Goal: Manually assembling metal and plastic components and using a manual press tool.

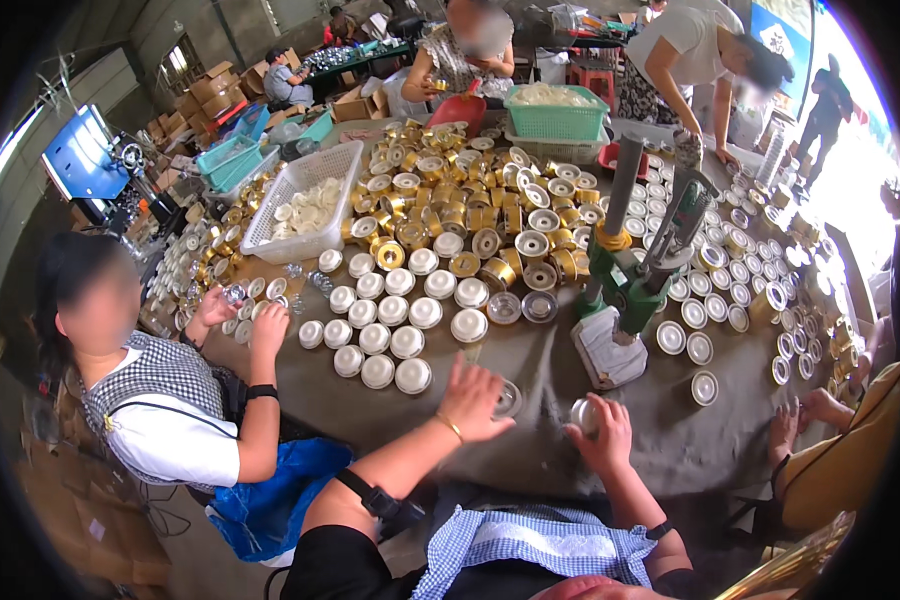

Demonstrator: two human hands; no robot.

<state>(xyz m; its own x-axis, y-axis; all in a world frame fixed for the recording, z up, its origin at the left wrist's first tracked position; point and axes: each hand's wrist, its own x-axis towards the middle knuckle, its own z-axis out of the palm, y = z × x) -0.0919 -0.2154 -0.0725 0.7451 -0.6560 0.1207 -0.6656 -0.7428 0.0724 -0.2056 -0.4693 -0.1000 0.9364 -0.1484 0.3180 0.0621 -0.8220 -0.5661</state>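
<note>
My left hand [473, 402] hovers over the grey table with its fingers spread, holding nothing I can see. Beside its fingers is a clear round disc [508, 400]; whether they touch it I cannot tell. My right hand [607, 440] is closed round a small whitish round cap [583, 416], gripped at its edge. Ahead of my left hand stand rows of white round caps [407, 342]. Two clear-centred metal rings [539, 307] lie just beyond my hands.
A green hand press [640, 285] on a pale block stands ahead right. Gold ring parts [450, 210] pile behind, beside a white basket [305, 205] of white parts. More discs [700, 348] spread right. Co-workers sit at left [170, 390] and right, others across the table.
</note>
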